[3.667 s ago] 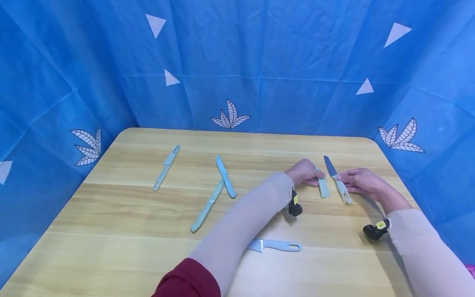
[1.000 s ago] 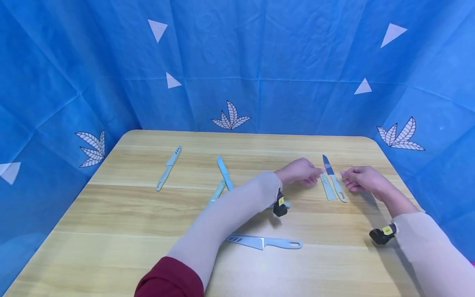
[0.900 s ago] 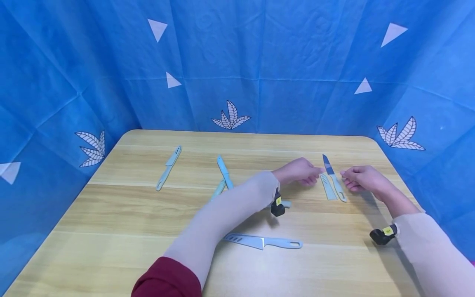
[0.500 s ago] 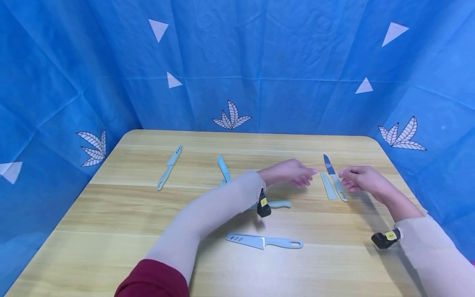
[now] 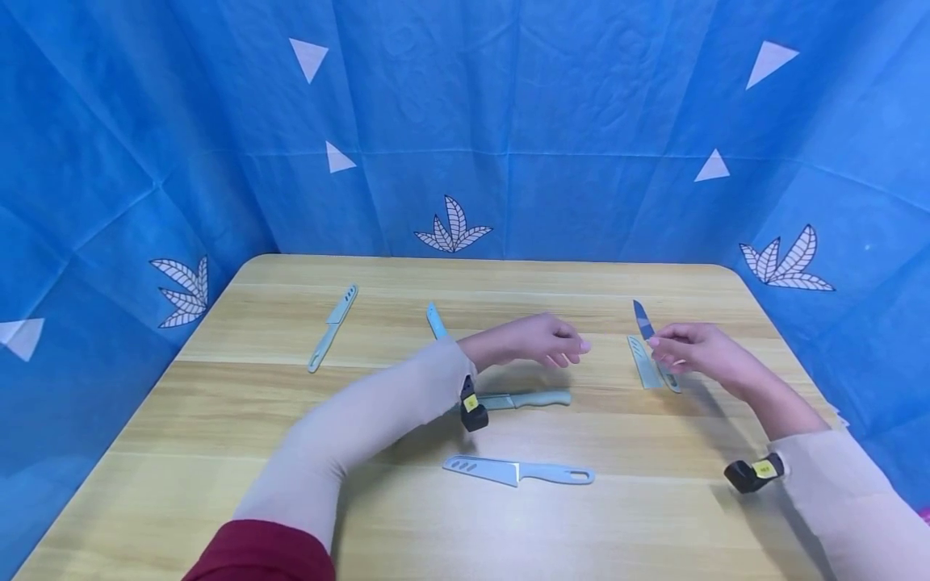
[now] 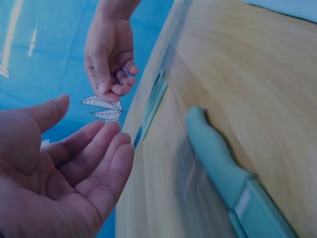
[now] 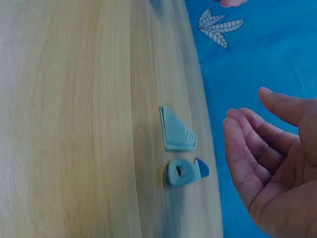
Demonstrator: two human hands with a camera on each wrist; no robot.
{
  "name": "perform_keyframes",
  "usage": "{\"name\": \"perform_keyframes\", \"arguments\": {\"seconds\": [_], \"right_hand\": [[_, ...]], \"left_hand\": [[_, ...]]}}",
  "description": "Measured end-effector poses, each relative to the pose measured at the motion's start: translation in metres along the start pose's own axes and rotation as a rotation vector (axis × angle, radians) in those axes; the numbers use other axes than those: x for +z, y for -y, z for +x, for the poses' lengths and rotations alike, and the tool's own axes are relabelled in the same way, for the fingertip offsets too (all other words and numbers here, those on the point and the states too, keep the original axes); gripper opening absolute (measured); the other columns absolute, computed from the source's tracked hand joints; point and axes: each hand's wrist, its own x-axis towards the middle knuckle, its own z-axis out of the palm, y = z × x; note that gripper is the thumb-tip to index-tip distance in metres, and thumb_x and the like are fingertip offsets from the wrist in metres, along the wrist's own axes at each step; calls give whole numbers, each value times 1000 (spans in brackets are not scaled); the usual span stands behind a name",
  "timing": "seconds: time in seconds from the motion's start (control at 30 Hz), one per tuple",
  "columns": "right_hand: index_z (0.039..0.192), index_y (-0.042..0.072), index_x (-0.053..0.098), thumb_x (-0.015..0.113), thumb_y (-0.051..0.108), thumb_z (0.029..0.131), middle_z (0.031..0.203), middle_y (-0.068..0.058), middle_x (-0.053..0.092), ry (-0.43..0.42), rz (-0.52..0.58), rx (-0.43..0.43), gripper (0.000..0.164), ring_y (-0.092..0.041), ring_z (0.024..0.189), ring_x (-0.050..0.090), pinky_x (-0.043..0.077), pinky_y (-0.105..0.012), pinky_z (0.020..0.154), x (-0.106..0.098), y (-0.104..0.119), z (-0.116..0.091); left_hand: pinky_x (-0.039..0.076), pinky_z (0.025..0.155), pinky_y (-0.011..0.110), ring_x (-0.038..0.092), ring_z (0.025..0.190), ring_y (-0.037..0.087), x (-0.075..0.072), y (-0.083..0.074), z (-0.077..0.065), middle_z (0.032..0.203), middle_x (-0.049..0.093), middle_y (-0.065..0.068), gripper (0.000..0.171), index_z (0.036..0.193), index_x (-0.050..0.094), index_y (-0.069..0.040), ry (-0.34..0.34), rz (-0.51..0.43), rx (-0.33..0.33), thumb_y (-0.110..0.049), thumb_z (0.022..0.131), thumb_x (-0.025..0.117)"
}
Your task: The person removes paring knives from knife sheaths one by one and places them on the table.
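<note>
My left hand (image 5: 541, 337) hovers over the table with loosely bent fingers and nothing in it. Below it lies a knife with a pale green handle (image 5: 543, 399), its sheathed blade partly behind the wrist camera; the left wrist view shows that green handle (image 6: 213, 148) large. To the right, my right hand (image 5: 701, 351) is held above an unsheathed knife (image 5: 643, 319), covering part of its handle in the head view. Its palm is bare in the right wrist view, apart from the knife's handle (image 7: 181, 173). Beside this knife lies its green slotted sheath (image 5: 643, 363).
A light blue sheathed knife (image 5: 555, 474) lies at the front middle of the wooden table (image 5: 218, 468). Another sheathed knife (image 5: 333, 327) is at the back left. A blue knife (image 5: 436, 319) is mostly covered by the left arm. Blue curtain (image 5: 581, 161) surrounds the table's back and sides.
Earlier my left hand held the sheath and my right hand the bare knife; both were let go side by side. The left hand has since drawn back leftward; the right has shifted slightly left.
</note>
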Motion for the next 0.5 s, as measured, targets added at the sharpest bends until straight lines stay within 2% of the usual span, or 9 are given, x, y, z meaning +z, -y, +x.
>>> {"name": "perform_keyframes", "arguments": {"seconds": [0.13,0.27,0.4,0.5], "right_hand": [[127,-9,51,56,31,101,108,-23,62,3,-2,-29,48,-29,94,63,57,-28,81,5,5,-4],[130,-4,53,58,31,100,115,-21,62,3,-20,-55,47,-32,100,63,57,-31,84,11,13,-7],[128,0,56,61,32,98,120,-18,62,-2,-62,-102,44,-31,103,62,56,-31,85,17,22,-7],[126,0,58,63,30,97,114,-15,65,-13,-101,-145,42,-25,100,63,56,-27,82,22,25,-5]], "left_hand": [[57,86,28,63,108,23,-2,4,-15,117,66,5,39,128,62,-6,4,58,71,-32,100,59],[56,86,26,62,108,18,-4,12,-26,115,66,-2,41,129,61,-6,6,146,141,-32,99,61],[52,89,22,59,105,8,-7,19,-36,113,66,-5,42,128,63,-7,-31,255,153,-34,96,65],[52,89,21,60,103,8,-9,23,-41,111,66,-4,42,127,63,-6,-57,294,140,-32,94,67]]}}
